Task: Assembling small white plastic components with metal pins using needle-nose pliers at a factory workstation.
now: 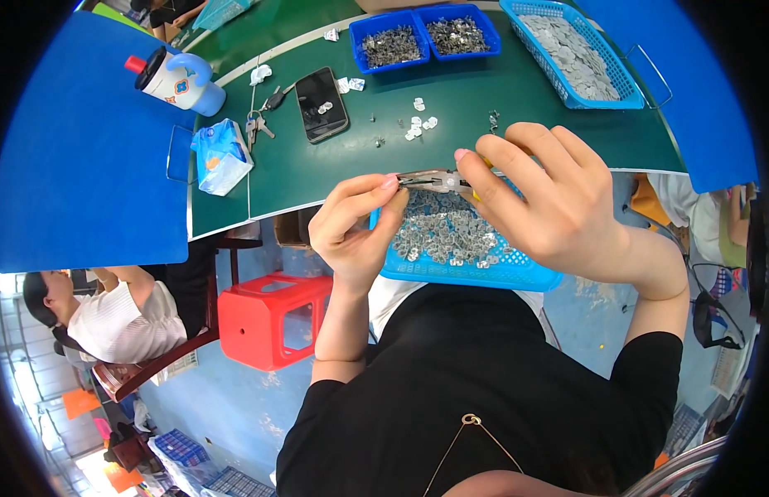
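A black phone lies on the green table beside keys, a tissue pack and a lidded cup; a red stool stands below.

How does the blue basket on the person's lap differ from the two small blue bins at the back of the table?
The blue mesh plastic basket on the lap has perforated walls; the two small blue plastic bins have solid walls. The basket holds pale, silvery flat metal pieces, the bins darker grey ones. The basket sits under both hands, the bins lie beyond them on the green table. Both are blue plastic holding small metal parts.
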{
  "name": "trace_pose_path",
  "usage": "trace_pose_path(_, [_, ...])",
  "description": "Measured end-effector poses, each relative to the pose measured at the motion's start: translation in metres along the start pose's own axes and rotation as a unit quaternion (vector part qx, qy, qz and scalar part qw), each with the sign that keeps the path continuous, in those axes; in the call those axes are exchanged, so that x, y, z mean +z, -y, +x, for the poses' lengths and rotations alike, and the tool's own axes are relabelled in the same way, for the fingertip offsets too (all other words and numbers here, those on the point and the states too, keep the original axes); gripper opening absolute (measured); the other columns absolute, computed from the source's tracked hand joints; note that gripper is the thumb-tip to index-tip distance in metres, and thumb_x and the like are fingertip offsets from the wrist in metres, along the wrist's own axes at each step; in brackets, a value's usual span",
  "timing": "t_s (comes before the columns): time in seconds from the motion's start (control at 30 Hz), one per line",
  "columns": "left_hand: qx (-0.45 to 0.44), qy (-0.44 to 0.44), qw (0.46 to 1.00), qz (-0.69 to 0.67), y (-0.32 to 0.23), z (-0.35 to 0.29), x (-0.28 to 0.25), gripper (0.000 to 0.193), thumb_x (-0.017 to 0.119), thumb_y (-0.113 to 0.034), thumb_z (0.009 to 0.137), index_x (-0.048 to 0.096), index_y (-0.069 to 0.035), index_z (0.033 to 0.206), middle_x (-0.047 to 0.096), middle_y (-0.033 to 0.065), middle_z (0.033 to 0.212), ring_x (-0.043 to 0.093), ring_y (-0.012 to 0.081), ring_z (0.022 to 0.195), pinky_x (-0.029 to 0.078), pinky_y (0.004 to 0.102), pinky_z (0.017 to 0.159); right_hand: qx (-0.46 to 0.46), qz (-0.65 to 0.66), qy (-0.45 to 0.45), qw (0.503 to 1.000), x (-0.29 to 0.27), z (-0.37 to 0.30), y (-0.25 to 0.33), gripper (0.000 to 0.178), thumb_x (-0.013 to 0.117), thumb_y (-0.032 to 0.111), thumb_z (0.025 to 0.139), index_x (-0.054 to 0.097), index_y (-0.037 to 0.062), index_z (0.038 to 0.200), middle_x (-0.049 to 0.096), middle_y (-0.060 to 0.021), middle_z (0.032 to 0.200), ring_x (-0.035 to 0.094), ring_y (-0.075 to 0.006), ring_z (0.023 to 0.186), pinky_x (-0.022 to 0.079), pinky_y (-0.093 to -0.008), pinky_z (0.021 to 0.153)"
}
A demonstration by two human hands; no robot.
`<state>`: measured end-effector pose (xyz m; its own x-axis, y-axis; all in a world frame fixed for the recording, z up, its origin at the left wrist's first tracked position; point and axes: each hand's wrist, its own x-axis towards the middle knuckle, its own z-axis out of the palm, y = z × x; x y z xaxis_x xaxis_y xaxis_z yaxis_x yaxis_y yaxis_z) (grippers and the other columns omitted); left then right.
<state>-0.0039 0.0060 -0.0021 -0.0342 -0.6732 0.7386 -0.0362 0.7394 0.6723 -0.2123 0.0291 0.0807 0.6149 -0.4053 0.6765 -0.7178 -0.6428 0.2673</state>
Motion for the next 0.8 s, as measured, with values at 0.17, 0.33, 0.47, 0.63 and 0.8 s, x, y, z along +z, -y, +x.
trace_pose_path(0.17, [-0.001, 0.008, 1.000, 0.009, -0.001, -0.001, -0.001, 0.024, 0.069, 0.016, 0.071, 0.067, 0.004, 0.092, 0.065, 0.0163, 0.094, 0.064, 0.0184, 0.085, 0.049, 0.0241, 0.075, 0.000, 0.008, 0.012, 1.000, -0.003, 0.002, 0.001, 0.041, 0.072, 0.011, 0.049, 0.065, -0.0009, 0.088, 0.058, -0.0085, 0.085, 0.057, -0.0228, 0.075, 0.043, -0.0306, 0.055])
trace_pose_path(0.33, [-0.013, 0.011, 1.000, -0.005, 0.002, -0.002, 0.001, 0.024, 0.070, 0.015, 0.070, 0.068, 0.003, 0.091, 0.066, 0.0149, 0.092, 0.065, 0.0177, 0.083, 0.051, 0.0244, 0.073, -0.007, 0.017, 0.032, 0.999, -0.003, 0.000, -0.003, 0.037, 0.072, 0.009, 0.049, 0.064, -0.0013, 0.084, 0.058, -0.0073, 0.084, 0.055, -0.0205, 0.071, 0.042, -0.0301, 0.054])
trace_pose_path(0.47, [-0.040, 0.031, 0.999, -0.016, 0.005, -0.005, 0.004, 0.022, 0.072, 0.012, 0.070, 0.068, 0.002, 0.089, 0.067, 0.0131, 0.089, 0.065, 0.0157, 0.079, 0.052, 0.0250, 0.070, 0.010, 0.059, 0.095, 0.994, -0.006, -0.003, -0.009, 0.035, 0.074, 0.011, 0.053, 0.063, 0.0015, 0.084, 0.058, -0.0064, 0.082, 0.055, -0.0194, 0.071, 0.044, -0.0300, 0.056])
trace_pose_path(0.63, [-0.255, 0.101, 0.961, -0.030, 0.019, -0.019, 0.005, 0.016, 0.072, 0.003, 0.075, 0.068, 0.001, 0.090, 0.067, 0.0084, 0.085, 0.063, 0.0105, 0.077, 0.051, 0.0231, 0.069, 0.153, 0.192, 0.137, 0.960, 0.023, -0.031, -0.029, 0.033, 0.077, 0.020, 0.064, 0.065, 0.0033, 0.090, 0.060, -0.0073, 0.087, 0.057, -0.0233, 0.078, 0.047, -0.0326, 0.065])
trace_pose_path(0.8, [-0.330, 0.334, 0.868, 0.161, 0.062, -0.041, 0.021, 0.029, 0.073, -0.014, 0.078, 0.069, -0.002, 0.104, 0.070, 0.0090, 0.079, 0.063, 0.0082, 0.066, 0.049, 0.0227, 0.065, 0.374, 0.124, 0.159, 0.905, 0.081, -0.108, -0.069, 0.034, 0.073, 0.028, 0.075, 0.066, 0.0027, 0.096, 0.060, -0.0084, 0.094, 0.059, -0.0258, 0.086, 0.048, -0.0350, 0.074])
